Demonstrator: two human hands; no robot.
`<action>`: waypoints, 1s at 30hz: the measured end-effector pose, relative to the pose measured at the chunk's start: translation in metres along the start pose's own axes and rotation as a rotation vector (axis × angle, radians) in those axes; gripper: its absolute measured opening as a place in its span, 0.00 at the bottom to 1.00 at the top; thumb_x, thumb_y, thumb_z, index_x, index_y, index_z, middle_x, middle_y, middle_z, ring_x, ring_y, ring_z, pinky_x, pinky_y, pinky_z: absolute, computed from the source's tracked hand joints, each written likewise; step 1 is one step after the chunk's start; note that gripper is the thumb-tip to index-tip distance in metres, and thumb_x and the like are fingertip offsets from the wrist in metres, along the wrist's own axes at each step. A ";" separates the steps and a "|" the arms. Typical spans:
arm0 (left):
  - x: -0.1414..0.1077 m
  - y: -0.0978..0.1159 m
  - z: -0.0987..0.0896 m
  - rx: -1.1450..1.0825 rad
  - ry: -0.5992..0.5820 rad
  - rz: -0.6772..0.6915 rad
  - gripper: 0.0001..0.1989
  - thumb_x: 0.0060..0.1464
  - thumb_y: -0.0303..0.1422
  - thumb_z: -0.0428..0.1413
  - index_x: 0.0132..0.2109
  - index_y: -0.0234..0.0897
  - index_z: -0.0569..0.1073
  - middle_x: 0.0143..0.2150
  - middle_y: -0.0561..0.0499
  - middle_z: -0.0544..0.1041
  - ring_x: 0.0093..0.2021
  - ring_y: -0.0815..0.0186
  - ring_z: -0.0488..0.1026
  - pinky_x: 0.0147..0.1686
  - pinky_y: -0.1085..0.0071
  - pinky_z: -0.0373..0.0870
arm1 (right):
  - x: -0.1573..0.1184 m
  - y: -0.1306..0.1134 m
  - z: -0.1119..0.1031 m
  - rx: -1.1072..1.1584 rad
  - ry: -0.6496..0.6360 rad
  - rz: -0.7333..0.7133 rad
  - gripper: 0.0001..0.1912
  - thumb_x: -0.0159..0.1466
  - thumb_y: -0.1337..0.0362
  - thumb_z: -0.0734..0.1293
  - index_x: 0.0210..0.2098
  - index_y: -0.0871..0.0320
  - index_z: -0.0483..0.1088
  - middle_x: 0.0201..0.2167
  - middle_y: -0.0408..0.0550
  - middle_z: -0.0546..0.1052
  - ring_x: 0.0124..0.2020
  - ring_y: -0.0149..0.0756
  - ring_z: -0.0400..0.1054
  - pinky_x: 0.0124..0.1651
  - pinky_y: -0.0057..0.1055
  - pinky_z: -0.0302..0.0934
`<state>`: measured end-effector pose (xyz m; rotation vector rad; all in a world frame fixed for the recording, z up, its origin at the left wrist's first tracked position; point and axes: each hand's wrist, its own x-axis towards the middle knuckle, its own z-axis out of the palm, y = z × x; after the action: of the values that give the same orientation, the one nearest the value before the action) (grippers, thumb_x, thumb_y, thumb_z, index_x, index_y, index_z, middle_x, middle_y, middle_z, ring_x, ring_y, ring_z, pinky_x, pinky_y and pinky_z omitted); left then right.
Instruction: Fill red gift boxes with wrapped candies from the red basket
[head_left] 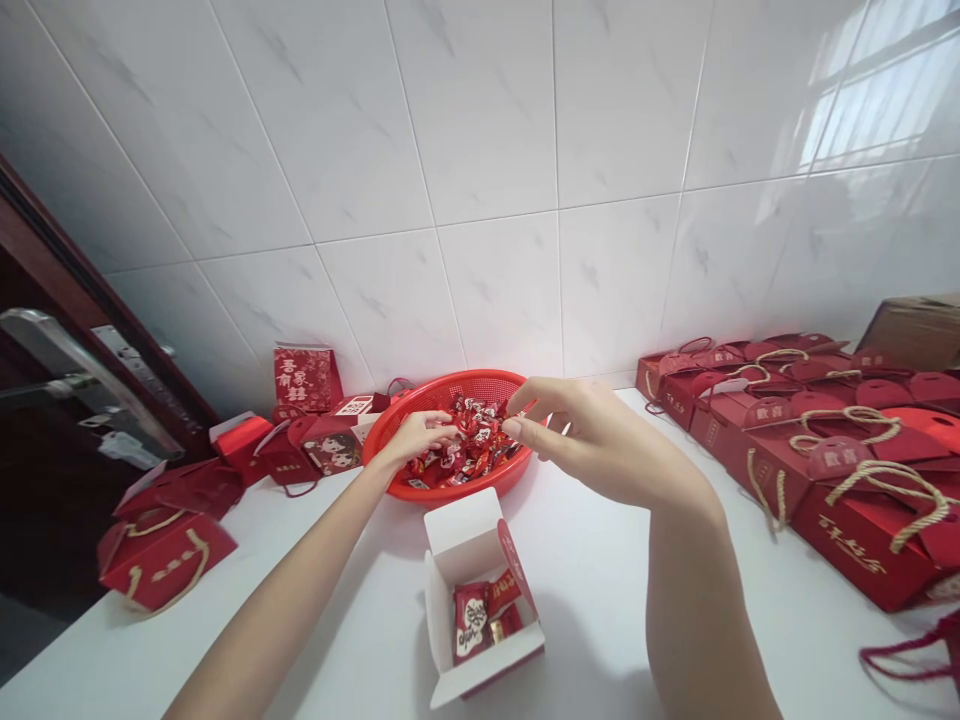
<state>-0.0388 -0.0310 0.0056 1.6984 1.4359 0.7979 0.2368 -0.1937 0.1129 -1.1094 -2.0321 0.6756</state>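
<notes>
A red oval plastic basket [480, 380] holds many small wrapped candies [472, 450] in red wrappers. My left hand [424, 438] reaches in over its left side, fingers apart and loosely bent just above the candies. Over the right rim hangs my right hand [577, 432], its thumb and forefinger curved toward each other with a small gap; nothing shows clearly between them. In front of the basket, between my forearms, stands an open box [463, 530], white inside and red outside. Several red-wrapped sweets [472, 618] lie in the bottom of it.
Rows of closed red gift boxes [757, 420] with rope handles line the table's right side, a brown cardboard box [915, 330] behind them. More red boxes [169, 555] stand at the left. A tiled wall [495, 280] rises behind; a door handle [60, 345] is far left.
</notes>
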 end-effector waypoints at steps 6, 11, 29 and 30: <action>0.002 -0.012 -0.002 0.455 -0.039 -0.018 0.04 0.38 0.34 0.56 0.23 0.38 0.73 0.23 0.50 0.77 0.30 0.60 0.75 0.32 0.68 0.69 | 0.001 0.001 0.000 0.003 0.004 0.000 0.14 0.68 0.54 0.61 0.38 0.57 0.71 0.31 0.46 0.76 0.30 0.33 0.67 0.31 0.29 0.58; -0.004 -0.011 0.002 0.506 -0.317 -0.163 0.04 0.34 0.33 0.56 0.22 0.39 0.70 0.20 0.54 0.74 0.25 0.63 0.72 0.26 0.71 0.65 | 0.001 0.000 0.002 -0.018 0.000 -0.006 0.13 0.68 0.55 0.61 0.37 0.56 0.71 0.31 0.46 0.76 0.29 0.33 0.67 0.31 0.29 0.58; -0.014 0.004 0.006 0.526 -0.524 -0.019 0.01 0.31 0.31 0.55 0.19 0.39 0.71 0.16 0.57 0.68 0.21 0.66 0.65 0.21 0.72 0.57 | 0.002 0.001 0.004 -0.034 -0.011 -0.004 0.12 0.67 0.55 0.61 0.38 0.54 0.73 0.32 0.46 0.77 0.30 0.35 0.69 0.32 0.32 0.62; -0.014 0.005 0.005 0.468 -0.502 -0.002 0.02 0.32 0.32 0.56 0.20 0.39 0.71 0.18 0.56 0.70 0.22 0.66 0.67 0.22 0.72 0.60 | 0.002 0.001 0.004 -0.035 -0.011 0.003 0.12 0.67 0.55 0.61 0.38 0.55 0.73 0.32 0.46 0.77 0.30 0.35 0.69 0.32 0.32 0.62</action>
<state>-0.0348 -0.0460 0.0071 2.0518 1.3210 0.0031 0.2340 -0.1919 0.1103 -1.1314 -2.0590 0.6512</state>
